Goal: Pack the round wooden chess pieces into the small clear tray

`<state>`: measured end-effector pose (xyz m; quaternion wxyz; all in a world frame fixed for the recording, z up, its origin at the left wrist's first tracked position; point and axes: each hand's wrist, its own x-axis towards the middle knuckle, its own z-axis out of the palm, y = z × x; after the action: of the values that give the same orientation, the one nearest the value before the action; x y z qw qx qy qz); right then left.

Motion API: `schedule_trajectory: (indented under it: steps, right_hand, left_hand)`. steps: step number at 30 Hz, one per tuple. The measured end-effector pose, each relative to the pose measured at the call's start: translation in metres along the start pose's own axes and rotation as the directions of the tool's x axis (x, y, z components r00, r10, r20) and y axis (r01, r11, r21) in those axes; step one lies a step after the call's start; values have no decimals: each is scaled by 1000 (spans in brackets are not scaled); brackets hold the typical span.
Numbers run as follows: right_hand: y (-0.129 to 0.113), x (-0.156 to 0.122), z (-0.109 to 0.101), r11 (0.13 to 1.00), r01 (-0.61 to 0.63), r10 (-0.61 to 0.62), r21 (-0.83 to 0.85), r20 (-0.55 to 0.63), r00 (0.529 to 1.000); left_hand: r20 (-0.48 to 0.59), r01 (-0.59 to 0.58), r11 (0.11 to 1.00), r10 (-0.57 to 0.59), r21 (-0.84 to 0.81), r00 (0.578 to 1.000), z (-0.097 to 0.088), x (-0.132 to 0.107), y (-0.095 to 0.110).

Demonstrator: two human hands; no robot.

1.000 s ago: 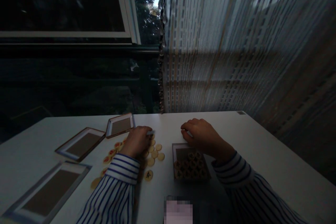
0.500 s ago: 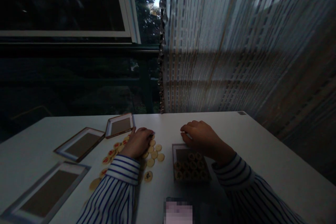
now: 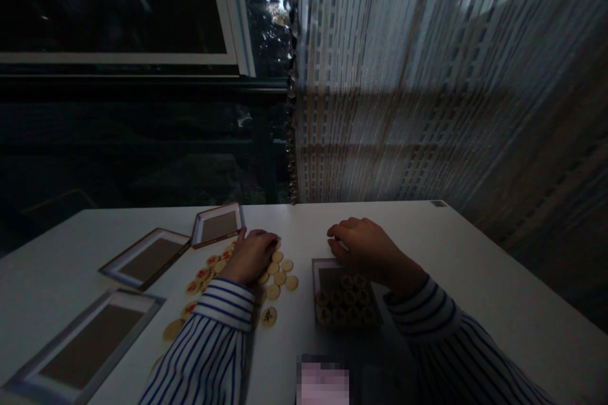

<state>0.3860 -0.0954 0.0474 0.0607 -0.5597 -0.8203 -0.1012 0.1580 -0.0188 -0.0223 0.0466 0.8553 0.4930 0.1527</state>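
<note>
1. Take the bare patch of table [image 3: 304,247] between the hands as the clock's centre, twelve towards the window. The left hand [image 3: 251,256] is at nine, over a spread of loose round pieces [image 3: 280,278]. Its fingers are bent, tips down among the far pieces; whether they grip one I cannot tell.
2. The right hand [image 3: 363,247] is between two and three, just over the far right corner of a box [image 3: 329,275]. Its fingers are loosely curled and unclenched, with a gap between them and the thumb.
3. The box lies at five, with pieces in rows; bare floor shows at its far left. The hand and wrist block its far right corner.
4. Loose pieces fan from eight to ten; the left hand and striped sleeve [image 3: 204,342] hide the middle. Red-marked ones lie on the outer side, blank faces on the inner side, and one black-marked piece [image 3: 268,317] sits at seven.
5. Three shallow trays stand past the pieces: a large one [image 3: 102,338] at eight, a middle one [image 3: 151,256] at nine, a far one [image 3: 219,226] at ten, near the left fingers.
6. At six is a blurred pinkish thing [image 3: 325,383]. A curtain [image 3: 380,76] hangs beyond the table at one.
</note>
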Motion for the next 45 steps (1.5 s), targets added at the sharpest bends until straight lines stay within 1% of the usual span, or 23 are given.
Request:
schedule_trajectory:
  steps: [5,9,13,19,23,28,31,35,41,45]
  right_hand:
    - [0,0,-1,1000,-3,3,1,14,1000]
    - [1,0,-2,1000,1,-1,0,2,1000]
    - [0,-1,-4,1000,-6,6,-1,2,1000]
    - [2,-2,-7,1000,-21,21,7,16,1000]
    - [2,-3,-7,1000,-19,19,14,1,1000]
    - [1,-3,-7,1000,-12,13,20,-32,999]
    - [1,-4,-8,1000,-21,21,17,-31,999]
    - [0,-5,-11,1000,-17,17,11,-20,1000]
    - [0,-8,-15,999,-9,12,32,-73,997]
    - [1,-11,-19,999,-2,6,44,-99,995]
  left_hand:
    - [-5,8,999,-8,31,1000,1,2,-2]
    - [-83,3,999,2,53,997,0,3,-6]
    - [-149,0,1000,-1,-13,989,-2,5,-7]
    - [-224,-62,992,36,-111,974,-5,7,-4]
    - [-291,-107,985,65,-133,955,-9,9,1]
    - [-345,-162,981,114,-111,931,-20,8,11]
    - [-374,-187,978,138,-97,917,-26,7,17]
    - [-389,-202,976,158,-75,908,-33,5,24]
    - [-394,-243,969,206,-46,896,-42,3,38]
    - [-391,-274,961,241,-31,888,-45,1,47]
